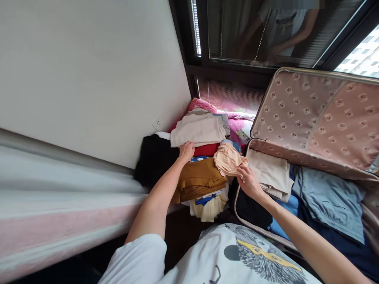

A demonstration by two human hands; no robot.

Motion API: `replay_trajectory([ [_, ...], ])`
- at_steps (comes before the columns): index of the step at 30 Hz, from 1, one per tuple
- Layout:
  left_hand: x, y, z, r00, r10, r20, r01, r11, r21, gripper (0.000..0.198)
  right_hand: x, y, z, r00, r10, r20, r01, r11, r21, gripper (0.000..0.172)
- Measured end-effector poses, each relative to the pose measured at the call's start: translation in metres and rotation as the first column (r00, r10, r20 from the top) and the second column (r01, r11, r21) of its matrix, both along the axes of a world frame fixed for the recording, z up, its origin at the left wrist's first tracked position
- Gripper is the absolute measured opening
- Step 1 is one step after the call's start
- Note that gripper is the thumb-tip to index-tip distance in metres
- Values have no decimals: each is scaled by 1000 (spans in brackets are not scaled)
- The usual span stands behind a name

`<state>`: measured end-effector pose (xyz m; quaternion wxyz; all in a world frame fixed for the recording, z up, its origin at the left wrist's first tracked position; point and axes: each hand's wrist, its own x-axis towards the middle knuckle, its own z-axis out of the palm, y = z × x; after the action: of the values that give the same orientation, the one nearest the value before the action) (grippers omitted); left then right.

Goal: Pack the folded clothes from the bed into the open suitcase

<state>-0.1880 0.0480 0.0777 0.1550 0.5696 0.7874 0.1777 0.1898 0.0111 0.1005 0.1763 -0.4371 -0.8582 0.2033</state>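
Observation:
My left hand (pixel 187 151) is at the front edge of a folded cream garment (pixel 198 129), its fingers bent and closed on that edge. The garment lies on top of a stack of folded clothes by the wall. My right hand (pixel 250 183) pinches the right side of a crumpled peach-coloured garment (pixel 229 159), between the stack and the open suitcase. A folded mustard-brown garment (pixel 199 177) lies below and between my hands. A red folded cloth (pixel 206 150) shows under the cream one. My left fingertips are partly hidden.
An open suitcase (pixel 328 114) with pink patterned lining stands on the right. Inside lie a beige folded garment (pixel 266 169) and grey-blue clothing (pixel 328 197). Black clothing (pixel 156 157) rests against the white wall (pixel 89 71). A dark-framed window (pixel 237 31) is behind.

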Motion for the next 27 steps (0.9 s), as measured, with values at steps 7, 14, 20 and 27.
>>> replay_trajectory([
  [7, -30, 46, -25, 994, -92, -60, 91, 996, -21, 41, -5, 3, 10, 1000, -20, -24, 19, 999, -44, 37],
  [14, -55, 70, -29, 975, -153, -162, 158, 987, 19, 34, -75, 52, 17, 992, 64, 109, -61, 998, -33, 38],
  [20, -53, 68, -20, 945, -262, -197, 275, 961, 41, 35, -170, 112, 19, 935, 57, 349, -87, 994, 72, 63],
  [27, -43, 53, -21, 898, -332, -288, 360, 932, 49, 39, -215, 163, -14, 901, -14, 434, -27, 996, 88, 47],
])
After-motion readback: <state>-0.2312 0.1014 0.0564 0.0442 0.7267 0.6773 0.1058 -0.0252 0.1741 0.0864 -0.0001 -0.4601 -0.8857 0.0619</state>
